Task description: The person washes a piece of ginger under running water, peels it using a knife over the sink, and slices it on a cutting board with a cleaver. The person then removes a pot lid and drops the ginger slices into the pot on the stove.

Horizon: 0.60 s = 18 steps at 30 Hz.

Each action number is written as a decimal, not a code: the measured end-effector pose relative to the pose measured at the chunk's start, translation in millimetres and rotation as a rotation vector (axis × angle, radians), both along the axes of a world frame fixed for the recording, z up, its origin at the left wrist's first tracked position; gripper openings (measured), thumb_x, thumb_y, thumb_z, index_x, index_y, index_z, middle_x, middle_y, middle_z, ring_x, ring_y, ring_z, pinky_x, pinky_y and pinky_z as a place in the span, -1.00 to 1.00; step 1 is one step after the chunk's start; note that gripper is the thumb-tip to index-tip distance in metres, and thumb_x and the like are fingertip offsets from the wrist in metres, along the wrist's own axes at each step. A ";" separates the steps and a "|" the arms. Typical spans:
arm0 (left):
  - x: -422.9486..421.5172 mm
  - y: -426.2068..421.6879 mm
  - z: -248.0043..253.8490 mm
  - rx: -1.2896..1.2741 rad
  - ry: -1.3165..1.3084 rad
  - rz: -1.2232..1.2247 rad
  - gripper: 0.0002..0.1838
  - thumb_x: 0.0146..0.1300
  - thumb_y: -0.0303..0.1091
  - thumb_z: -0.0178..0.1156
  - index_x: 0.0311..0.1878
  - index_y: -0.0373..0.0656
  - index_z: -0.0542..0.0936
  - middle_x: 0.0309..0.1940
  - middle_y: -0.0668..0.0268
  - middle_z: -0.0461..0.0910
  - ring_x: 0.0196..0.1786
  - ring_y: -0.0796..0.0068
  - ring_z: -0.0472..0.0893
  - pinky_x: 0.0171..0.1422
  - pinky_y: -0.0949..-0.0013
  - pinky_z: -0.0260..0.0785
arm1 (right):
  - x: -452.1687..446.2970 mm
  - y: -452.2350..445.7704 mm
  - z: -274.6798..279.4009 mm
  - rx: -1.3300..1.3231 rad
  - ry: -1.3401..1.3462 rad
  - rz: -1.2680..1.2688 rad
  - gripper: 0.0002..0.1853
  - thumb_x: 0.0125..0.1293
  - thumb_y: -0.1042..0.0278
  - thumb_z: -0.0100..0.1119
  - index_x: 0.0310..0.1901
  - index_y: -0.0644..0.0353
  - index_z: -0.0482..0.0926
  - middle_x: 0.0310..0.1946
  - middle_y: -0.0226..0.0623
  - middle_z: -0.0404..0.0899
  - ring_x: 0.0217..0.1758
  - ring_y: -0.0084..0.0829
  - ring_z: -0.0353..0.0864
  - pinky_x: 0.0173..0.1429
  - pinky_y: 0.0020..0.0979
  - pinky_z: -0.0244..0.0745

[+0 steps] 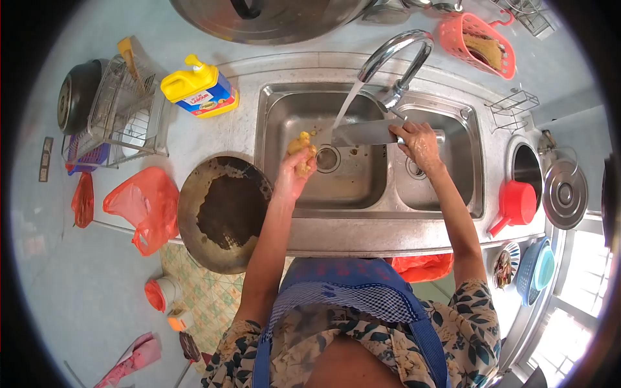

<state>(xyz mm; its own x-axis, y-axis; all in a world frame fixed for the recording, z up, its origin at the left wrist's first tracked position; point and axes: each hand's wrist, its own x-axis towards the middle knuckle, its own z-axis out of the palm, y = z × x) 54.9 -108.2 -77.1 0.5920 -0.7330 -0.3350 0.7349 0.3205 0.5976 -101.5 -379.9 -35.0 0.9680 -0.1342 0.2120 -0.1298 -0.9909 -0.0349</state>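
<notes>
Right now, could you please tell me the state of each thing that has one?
Tap: running
Knife: gripped in the right hand
Yellow root: held in the left hand
Left basin: scattered with small scraps
Yellow bottle: upright
Wok: uncovered, darkly stained
Pink basket: partly filled

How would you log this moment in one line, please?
left hand: holds knobby yellow piece | right hand: holds broad-bladed knife | faucet: running | place: over sink
</notes>
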 end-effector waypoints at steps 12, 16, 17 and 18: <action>-2.2 6.3 11.5 -0.084 -0.082 0.029 -0.56 0.31 -0.20 -0.04 0.19 -0.19 0.28 0.07 0.12 0.43 0.05 0.21 0.49 0.11 0.22 0.35 | 12.9 -37.2 -39.1 0.412 -0.052 -0.112 -0.64 -0.10 0.40 0.21 -0.16 0.01 0.56 -0.38 -0.15 0.61 -0.36 -0.12 0.60 -0.25 -0.27 0.48; -4.3 6.8 11.1 -0.099 -0.042 0.056 -0.57 0.33 -0.23 -0.03 0.19 -0.23 0.26 0.08 0.08 0.42 0.09 0.15 0.48 0.17 0.18 0.36 | 13.5 -49.7 -45.8 0.426 -0.043 -0.130 -0.61 -0.10 0.42 0.21 -0.12 0.02 0.56 -0.33 -0.18 0.62 -0.35 -0.13 0.60 -0.24 -0.30 0.47; -5.1 7.0 9.9 -0.102 -0.015 0.068 -0.57 0.33 -0.23 -0.03 0.19 -0.24 0.26 0.08 0.07 0.42 0.08 0.15 0.48 0.17 0.18 0.36 | 14.1 -51.1 -47.1 0.433 -0.048 -0.131 -0.61 -0.10 0.42 0.21 -0.12 0.02 0.56 -0.33 -0.18 0.62 -0.36 -0.13 0.60 -0.25 -0.30 0.47; -6.1 7.8 8.7 -0.106 -0.008 0.071 -0.56 0.33 -0.23 -0.03 0.19 -0.24 0.26 0.09 0.07 0.41 0.11 0.16 0.47 0.19 0.18 0.34 | 14.5 -52.0 -48.6 0.433 -0.040 -0.148 -0.61 -0.10 0.41 0.22 -0.12 0.03 0.55 -0.33 -0.19 0.62 -0.37 -0.14 0.59 -0.25 -0.30 0.47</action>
